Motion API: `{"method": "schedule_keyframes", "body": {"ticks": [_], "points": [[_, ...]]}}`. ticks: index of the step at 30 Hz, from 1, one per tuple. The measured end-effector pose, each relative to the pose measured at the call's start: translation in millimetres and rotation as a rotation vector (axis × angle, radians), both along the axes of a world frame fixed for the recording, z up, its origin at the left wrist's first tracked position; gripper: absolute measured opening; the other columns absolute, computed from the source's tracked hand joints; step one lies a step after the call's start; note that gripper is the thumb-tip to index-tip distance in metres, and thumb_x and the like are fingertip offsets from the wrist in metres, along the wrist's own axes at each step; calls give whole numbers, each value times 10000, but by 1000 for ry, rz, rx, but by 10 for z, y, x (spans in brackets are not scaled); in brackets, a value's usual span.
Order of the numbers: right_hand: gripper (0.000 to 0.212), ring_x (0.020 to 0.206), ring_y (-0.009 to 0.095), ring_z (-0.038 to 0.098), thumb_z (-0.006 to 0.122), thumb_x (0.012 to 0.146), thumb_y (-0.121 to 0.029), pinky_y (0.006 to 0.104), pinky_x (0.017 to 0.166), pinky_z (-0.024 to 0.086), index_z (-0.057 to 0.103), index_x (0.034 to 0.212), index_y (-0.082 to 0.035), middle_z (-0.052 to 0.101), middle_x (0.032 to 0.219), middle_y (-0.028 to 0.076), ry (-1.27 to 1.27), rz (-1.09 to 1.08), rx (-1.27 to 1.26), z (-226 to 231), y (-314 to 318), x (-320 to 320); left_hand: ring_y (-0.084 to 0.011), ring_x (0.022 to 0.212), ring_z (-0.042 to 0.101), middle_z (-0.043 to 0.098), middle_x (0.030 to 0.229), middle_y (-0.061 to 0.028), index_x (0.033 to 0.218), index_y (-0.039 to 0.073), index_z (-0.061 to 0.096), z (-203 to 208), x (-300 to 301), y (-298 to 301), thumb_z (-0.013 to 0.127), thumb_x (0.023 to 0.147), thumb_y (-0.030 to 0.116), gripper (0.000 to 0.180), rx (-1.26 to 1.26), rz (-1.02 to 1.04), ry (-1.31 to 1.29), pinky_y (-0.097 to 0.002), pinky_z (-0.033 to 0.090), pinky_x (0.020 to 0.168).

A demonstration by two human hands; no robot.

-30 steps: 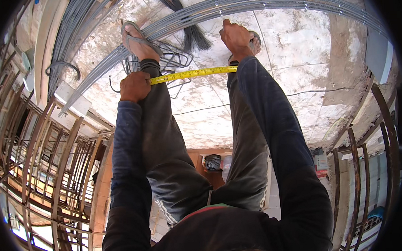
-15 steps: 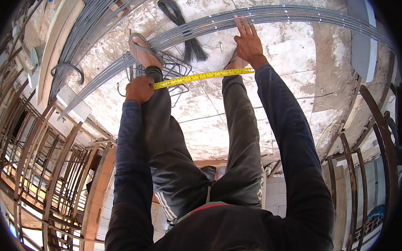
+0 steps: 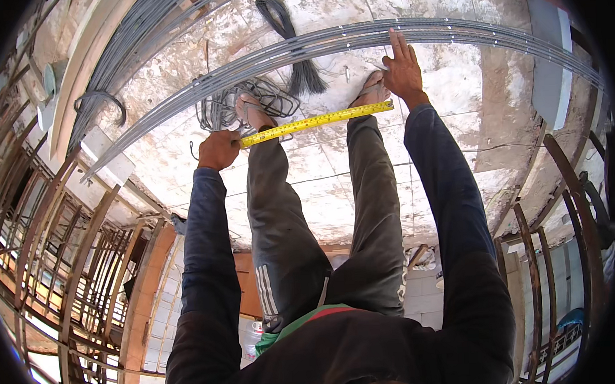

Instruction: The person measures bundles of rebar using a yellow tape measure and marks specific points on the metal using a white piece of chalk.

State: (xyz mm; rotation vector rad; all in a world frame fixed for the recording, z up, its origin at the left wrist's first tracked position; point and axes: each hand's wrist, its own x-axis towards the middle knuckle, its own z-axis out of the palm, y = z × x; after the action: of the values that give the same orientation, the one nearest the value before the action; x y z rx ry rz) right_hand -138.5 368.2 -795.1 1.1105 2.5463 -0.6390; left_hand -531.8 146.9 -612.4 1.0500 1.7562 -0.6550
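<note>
My left hand is closed around one end of a yellow tape measure. The blade stretches rightward above my shins, and its free end hangs beside my right wrist. My right hand is open, its fingers extended and their tips against a long bundle of steel rebar. Short white marks show across several of these bars. The bundle runs from the lower left, past my feet, to the far right.
Bent steel stirrups lie around my left foot. A hank of dark tie wire passes beneath the rebar. More rods lie at the far left beside a wooden plank. Wooden poles stand at the right.
My left foot has stepped back off the rebar to its near side. My left hand still grips the tape, and my right hand stays at the bars.
</note>
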Motion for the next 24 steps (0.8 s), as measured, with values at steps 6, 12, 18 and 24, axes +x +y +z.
{"method": "schedule_keyframes", "body": {"ticks": [6, 12, 18, 24], "points": [[224, 1325, 468, 472, 787, 782, -192, 501, 1033, 461, 700, 862, -1, 424, 1476, 320, 127, -428, 242, 70, -349, 353, -349, 906, 689, 722, 986, -156, 961, 101, 757, -598, -734, -239, 603, 857, 250, 238, 125, 149, -74, -452, 532, 801], [256, 1247, 501, 527, 775, 828, -221, 504, 1020, 466, 647, 839, 1, 504, 1366, 376, 85, -655, 89, 95, -974, 438, -328, 1052, 691, 743, 1104, -88, 1118, 184, 768, -1373, -1530, 134, 614, 867, 308, 319, 155, -79, -19, -431, 547, 933], [227, 1198, 430, 566, 772, 823, -151, 478, 973, 491, 603, 861, -4, 613, 1237, 289, 219, -634, 60, -108, -1566, 76, -328, 1099, 677, 712, 1208, -109, 1144, 183, 762, -1867, -1619, 566, 600, 870, 317, 345, 139, -77, -128, -427, 530, 973], [236, 1026, 393, 645, 792, 795, -131, 454, 874, 523, 641, 886, 26, 658, 1151, 248, 283, -752, -91, 91, -1645, -540, -327, 1117, 669, 706, 1213, -122, 1148, 180, 761, -2224, -1591, 506, 613, 849, 298, 354, 134, -18, -162, -413, 517, 986]]}}
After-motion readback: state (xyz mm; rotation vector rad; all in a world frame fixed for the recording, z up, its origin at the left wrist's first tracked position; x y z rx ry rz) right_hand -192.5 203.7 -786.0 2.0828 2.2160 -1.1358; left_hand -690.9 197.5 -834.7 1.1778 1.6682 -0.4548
